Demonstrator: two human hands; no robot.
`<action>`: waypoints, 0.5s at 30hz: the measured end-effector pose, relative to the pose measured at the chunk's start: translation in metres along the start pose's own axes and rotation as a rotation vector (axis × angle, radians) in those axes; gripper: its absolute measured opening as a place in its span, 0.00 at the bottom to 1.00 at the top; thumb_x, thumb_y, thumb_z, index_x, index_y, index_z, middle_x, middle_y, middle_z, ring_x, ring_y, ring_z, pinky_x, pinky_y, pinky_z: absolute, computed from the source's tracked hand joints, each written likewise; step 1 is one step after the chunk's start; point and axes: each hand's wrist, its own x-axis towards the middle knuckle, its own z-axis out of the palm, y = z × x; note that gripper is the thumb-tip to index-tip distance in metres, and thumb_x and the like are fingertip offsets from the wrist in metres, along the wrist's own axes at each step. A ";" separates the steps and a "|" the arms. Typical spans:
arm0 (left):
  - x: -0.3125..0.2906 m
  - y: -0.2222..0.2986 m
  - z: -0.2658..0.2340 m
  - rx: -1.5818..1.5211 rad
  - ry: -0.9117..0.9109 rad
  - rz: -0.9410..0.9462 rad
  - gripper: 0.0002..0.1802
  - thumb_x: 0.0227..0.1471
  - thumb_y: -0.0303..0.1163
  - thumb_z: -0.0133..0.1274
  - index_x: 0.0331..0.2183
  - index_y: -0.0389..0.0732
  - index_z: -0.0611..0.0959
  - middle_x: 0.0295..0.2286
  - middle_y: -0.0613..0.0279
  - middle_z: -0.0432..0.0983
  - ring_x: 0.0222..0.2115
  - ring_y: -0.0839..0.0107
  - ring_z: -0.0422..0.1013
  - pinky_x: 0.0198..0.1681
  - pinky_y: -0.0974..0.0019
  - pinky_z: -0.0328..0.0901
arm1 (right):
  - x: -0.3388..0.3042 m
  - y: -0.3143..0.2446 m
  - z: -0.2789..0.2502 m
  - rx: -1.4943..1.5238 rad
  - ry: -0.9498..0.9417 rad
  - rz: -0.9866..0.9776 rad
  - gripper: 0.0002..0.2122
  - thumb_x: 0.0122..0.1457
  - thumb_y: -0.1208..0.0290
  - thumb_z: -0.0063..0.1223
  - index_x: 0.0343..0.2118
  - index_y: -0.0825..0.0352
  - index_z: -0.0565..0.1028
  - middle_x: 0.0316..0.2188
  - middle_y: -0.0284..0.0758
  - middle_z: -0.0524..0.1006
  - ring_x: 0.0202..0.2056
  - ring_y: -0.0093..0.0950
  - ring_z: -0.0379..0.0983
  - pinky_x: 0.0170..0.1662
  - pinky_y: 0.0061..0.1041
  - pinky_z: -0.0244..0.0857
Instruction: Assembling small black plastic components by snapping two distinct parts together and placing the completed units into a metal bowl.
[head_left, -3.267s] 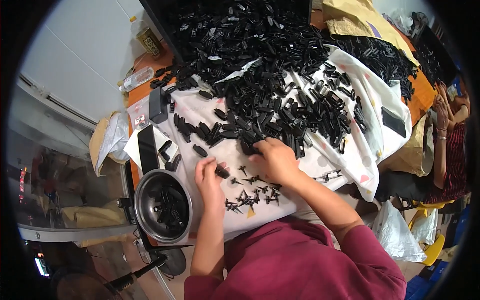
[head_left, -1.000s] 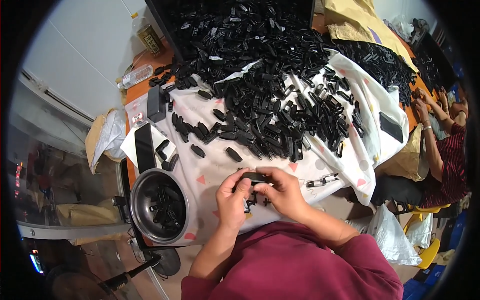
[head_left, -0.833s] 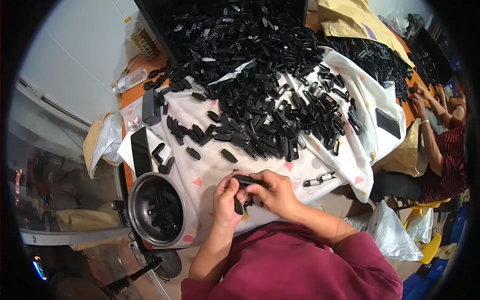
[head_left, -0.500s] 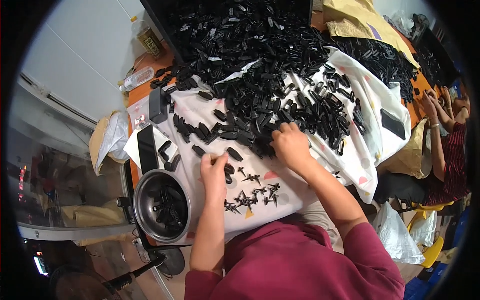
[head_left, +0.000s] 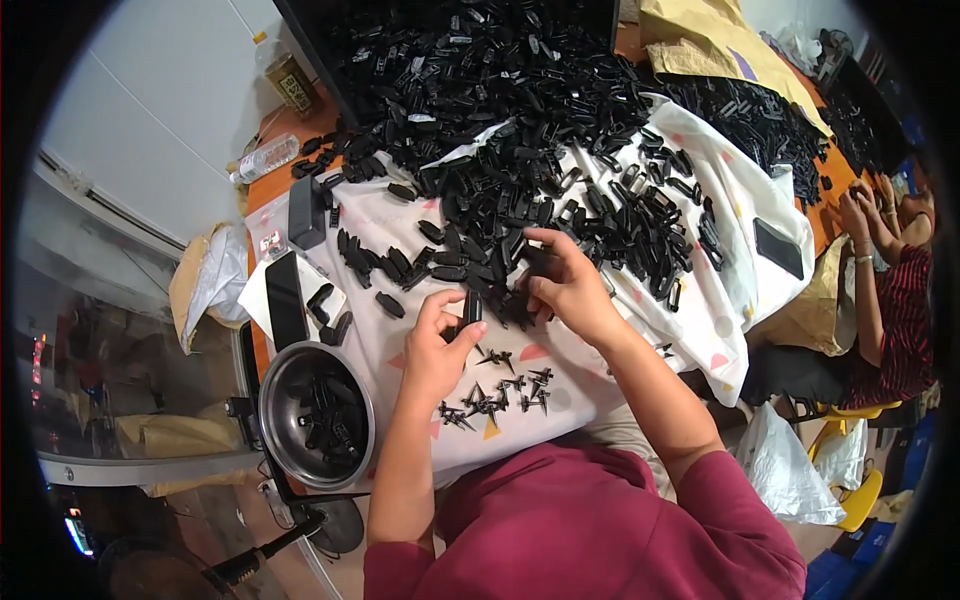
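Observation:
My left hand (head_left: 440,348) is closed around a small black oblong plastic piece (head_left: 473,308), which stands upright between thumb and fingers. Just to its right, my right hand (head_left: 572,290) has its index finger and thumb apart at the near edge of a big heap of similar black pieces (head_left: 500,205). Dark pieces show between those fingers, and none looks gripped. Small dark pointed parts (head_left: 487,402) lie scattered on the pale patterned cloth (head_left: 590,385) below the hands. One loose black piece (head_left: 390,305) rests left of my left hand.
A steel bowl (head_left: 268,425) holding black pieces stands at the table's left edge. Behind it lie a black phone (head_left: 287,300) and a black box (head_left: 306,213). Another phone (head_left: 778,248) lies right. A plastic bottle (head_left: 266,158) lies far left. A co-worker's hands (head_left: 862,205) are far right.
My left hand has moved slightly right and now shows a black piece upright in its grip. The fingers of my right hand, earlier bunched down at the heap, have spread apart.

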 end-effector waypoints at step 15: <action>-0.020 0.026 -0.010 -0.456 -0.028 0.143 0.21 0.42 0.26 0.58 0.41 0.35 0.75 0.29 0.66 0.73 0.25 0.82 0.66 0.28 0.80 0.60 | -0.049 -0.016 0.031 -0.512 -0.153 -0.685 0.20 0.47 0.82 0.50 0.46 0.69 0.67 0.27 0.40 0.68 0.28 0.35 0.67 0.32 0.27 0.63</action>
